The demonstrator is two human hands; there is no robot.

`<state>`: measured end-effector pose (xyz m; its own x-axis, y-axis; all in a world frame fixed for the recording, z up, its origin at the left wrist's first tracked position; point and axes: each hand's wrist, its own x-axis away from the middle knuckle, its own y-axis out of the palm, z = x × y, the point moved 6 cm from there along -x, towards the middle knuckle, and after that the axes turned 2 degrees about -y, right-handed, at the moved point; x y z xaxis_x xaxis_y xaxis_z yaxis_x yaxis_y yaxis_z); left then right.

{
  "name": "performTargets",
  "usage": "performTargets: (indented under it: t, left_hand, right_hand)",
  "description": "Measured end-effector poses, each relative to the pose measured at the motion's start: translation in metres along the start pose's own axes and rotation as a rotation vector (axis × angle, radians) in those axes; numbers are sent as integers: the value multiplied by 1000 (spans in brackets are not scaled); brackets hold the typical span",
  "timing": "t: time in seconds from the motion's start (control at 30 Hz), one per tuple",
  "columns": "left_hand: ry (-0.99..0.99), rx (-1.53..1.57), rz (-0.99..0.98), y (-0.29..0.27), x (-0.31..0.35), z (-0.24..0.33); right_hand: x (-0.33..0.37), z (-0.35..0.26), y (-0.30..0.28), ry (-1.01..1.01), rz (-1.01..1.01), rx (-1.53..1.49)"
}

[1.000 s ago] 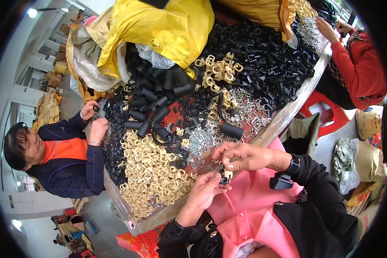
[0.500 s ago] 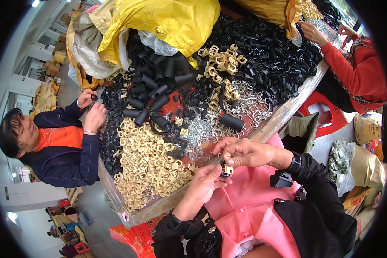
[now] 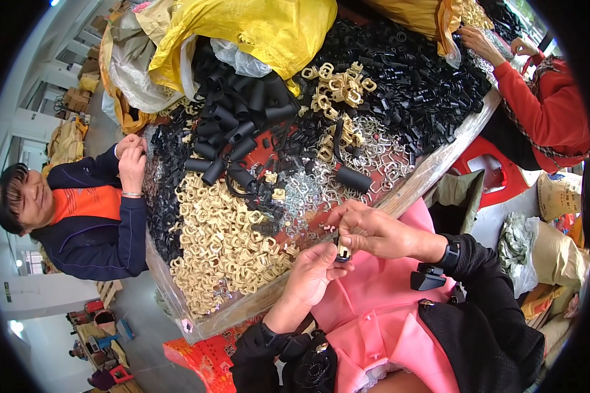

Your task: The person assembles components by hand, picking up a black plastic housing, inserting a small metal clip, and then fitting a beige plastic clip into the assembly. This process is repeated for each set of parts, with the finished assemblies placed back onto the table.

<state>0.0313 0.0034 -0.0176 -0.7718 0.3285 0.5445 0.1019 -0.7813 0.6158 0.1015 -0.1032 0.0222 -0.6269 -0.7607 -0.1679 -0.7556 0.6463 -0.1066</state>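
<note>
Just past the table's near edge, my left hand (image 3: 313,274) is closed in a pinch on a small black plastic part (image 3: 341,258). My right hand (image 3: 380,233) meets it from the right, thumb and finger closed on a small cream plastic piece (image 3: 345,249) that sits against the black part. Fingertips hide much of both pieces, so how far they fit together does not show. Closest on the tabletop are a heap of cream plastic rings (image 3: 226,245), a scatter of tiny metal pieces (image 3: 301,196) and bent metal wire hooks (image 3: 380,164).
Black tubes (image 3: 226,124), a heap of small black parts (image 3: 400,78) and a yellow sack (image 3: 255,33) cover the table's far side. A wooden rim (image 3: 432,167) borders it. One person (image 3: 78,216) works at the left, another (image 3: 537,98) at the right near a red stool (image 3: 485,170).
My hands stay together at nearly the same spot, with the cream piece slightly higher and turned against the black part. The person at the left has brought both hands together and leaned back slightly.
</note>
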Motion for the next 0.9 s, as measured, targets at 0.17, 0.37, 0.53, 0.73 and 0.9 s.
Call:
performTargets:
  t: [0.17, 0.37, 0.53, 0.73, 0.9]
  left_hand:
    - [-37, -25, 14, -1, -1, -1]
    - [9, -98, -1, -7, -2, 9]
    - [143, -9, 24, -14, 2, 22]
    - [589, 212, -156, -50, 45, 56]
    - [839, 273, -520, -53, 92, 112]
  right_hand:
    - [3, 4, 1, -2, 91, 48]
    - [7, 15, 4, 198, 211, -420]
    - [12, 14, -28, 89, 225, -37]
    - [25, 20, -66, 128, 358, 194]
    - [26, 23, -97, 154, 407, 465]
